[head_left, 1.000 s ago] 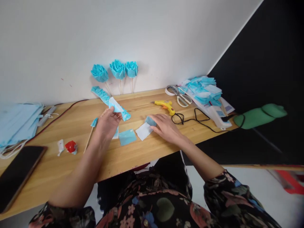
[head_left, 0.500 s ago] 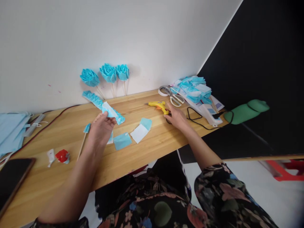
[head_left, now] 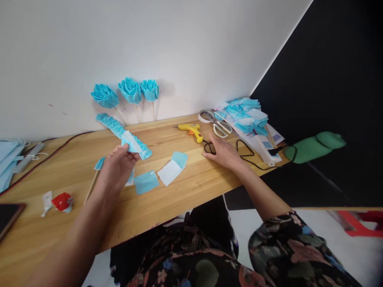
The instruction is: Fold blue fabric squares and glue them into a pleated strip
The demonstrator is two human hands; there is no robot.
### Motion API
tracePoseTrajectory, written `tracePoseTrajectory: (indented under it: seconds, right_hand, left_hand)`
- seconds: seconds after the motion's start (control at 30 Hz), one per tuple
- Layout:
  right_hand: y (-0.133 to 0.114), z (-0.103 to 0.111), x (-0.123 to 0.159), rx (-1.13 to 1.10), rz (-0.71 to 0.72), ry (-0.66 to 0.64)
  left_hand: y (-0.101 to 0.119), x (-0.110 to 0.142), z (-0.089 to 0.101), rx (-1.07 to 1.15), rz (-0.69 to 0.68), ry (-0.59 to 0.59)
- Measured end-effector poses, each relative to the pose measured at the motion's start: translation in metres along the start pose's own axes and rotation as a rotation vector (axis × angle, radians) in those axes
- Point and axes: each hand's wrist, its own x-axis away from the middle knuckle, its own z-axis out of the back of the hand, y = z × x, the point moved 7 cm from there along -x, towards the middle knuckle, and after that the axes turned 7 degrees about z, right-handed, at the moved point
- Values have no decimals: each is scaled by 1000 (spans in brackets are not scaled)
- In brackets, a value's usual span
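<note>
My left hand point(head_left: 119, 161) pinches a small white-and-blue piece of mask fabric point(head_left: 131, 142) between thumb and fingers. Just beyond it lies a row of folded blue petals point(head_left: 111, 122), partly covered by that piece. My right hand point(head_left: 223, 152) is open over the table, its fingers spread beside the black cord. A yellow hot glue gun point(head_left: 191, 130) lies on its side to the left of those fingers, apart from them. Between my hands rest a blue fabric square point(head_left: 146, 182) and a white-and-blue one point(head_left: 173, 168). A stick with a blue tip point(head_left: 98, 164) is partly hidden by my left forearm.
Three blue fabric flowers point(head_left: 130, 91) on sticks lean against the wall. Scissors point(head_left: 220, 127), a tape roll point(head_left: 206, 116), a fabric pile point(head_left: 247, 113) and a power strip point(head_left: 265, 149) sit at right. Face masks point(head_left: 10, 159), a phone point(head_left: 10, 217) and a red item point(head_left: 62, 202) are at left.
The glue gun, by my right fingertips before, now lies apart from them. My right hand has opened more beside the cord. The left hand still holds the fabric piece; the view has shifted right.
</note>
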Motion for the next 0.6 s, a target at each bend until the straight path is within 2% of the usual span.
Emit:
tracePoseTrajectory:
  seconds: [0.1,0.23,0.37,0.6]
  right_hand:
    - [6,3,8,59,11,-1]
    - [7,10,3,86,17,6]
    - [-5,16,-9,68,80,78]
    - [-24,7,-22,59,132,134]
  left_hand:
    - [-2,0,-1,-4,1,-7]
    - [-5,-1,-1,-1,-6,-16]
    - [-8,-1,1,-30,-4,-17]
    - [-13,-1,4,-45,16,-39]
